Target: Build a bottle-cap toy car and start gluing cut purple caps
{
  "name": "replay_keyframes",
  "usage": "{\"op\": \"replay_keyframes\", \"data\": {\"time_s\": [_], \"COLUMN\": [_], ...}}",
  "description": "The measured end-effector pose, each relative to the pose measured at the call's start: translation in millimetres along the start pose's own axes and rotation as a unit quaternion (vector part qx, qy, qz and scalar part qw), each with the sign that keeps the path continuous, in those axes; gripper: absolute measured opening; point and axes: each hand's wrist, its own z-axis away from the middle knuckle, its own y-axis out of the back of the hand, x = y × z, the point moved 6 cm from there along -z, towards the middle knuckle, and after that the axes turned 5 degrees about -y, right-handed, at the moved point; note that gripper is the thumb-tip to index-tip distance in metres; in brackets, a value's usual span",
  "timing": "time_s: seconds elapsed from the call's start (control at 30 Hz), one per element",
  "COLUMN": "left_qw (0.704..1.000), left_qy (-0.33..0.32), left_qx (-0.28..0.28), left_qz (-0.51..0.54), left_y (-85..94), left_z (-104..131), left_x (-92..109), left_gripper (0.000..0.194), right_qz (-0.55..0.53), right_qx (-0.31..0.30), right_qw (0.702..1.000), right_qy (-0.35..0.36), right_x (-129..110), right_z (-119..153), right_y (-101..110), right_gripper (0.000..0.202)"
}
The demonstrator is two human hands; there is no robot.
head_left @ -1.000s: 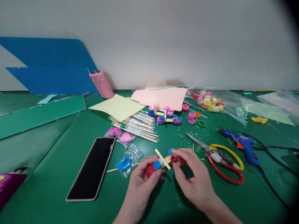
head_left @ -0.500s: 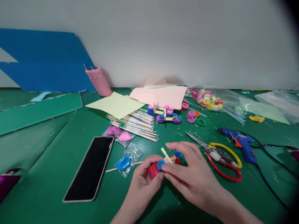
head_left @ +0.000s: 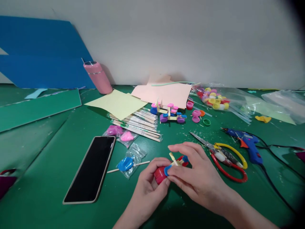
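Both hands meet over the near part of the green table [head_left: 52, 162], a little right of the middle, and between them we find the small toy [head_left: 175, 163], off the tabletop. Our left hand [head_left: 151, 187] pinches its red cap [head_left: 159, 175] between thumb and fingers, holding the toy's left end. In comes our right hand [head_left: 202, 176] from the right, forefinger arched well apart from the thumb, just over the upright stick. That thumb is up against a blue piece [head_left: 167, 169] beside the red cap; whether the lower fingers grip anything, we cannot tell.

Left of the hands we have a thin stick [head_left: 144, 163] and blue clay [head_left: 125, 164] in a clear bag, then the phone [head_left: 90, 170], dark screen up. Over on the right lie the scissors [head_left: 220, 156], blades pointing far and left, with the blue glue gun [head_left: 250, 148] beyond. Farther off, just left of the loose caps [head_left: 196, 116], we spot more little toys [head_left: 170, 115] near the bundled sticks [head_left: 138, 127].
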Motion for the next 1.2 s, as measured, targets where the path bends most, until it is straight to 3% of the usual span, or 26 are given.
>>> {"op": "replay_keyframes", "data": {"time_s": [0.2, 0.57, 0.87, 1.2], "left_qw": [0.999, 0.998, 0.975, 0.956], "left_qy": [-0.013, -0.049, -0.164, -0.211], "left_qx": [-0.041, -0.038, -0.008, 0.001], "left_qz": [0.011, -0.012, -0.150, -0.202], "left_y": [-4.0, -4.8, -8.1, -10.1], "left_z": [0, 1, 5, 7], "left_x": [-1, 2, 12, 17], "left_gripper": [0.024, 0.027, 0.035, 0.036], "right_qz": [-0.004, -0.032, -0.055, -0.056], "right_qx": [-0.015, -0.017, 0.068, 0.081], "right_qw": [1.000, 0.999, 0.996, 0.995], "right_qy": [-0.002, -0.002, -0.012, -0.008], "right_x": [-1, 0, -4, -4], "right_z": [-1, 3, 7, 7], "right_y": [-2, -2, -3, 0], "right_gripper": [0.010, 0.008, 0.004, 0.006]}}
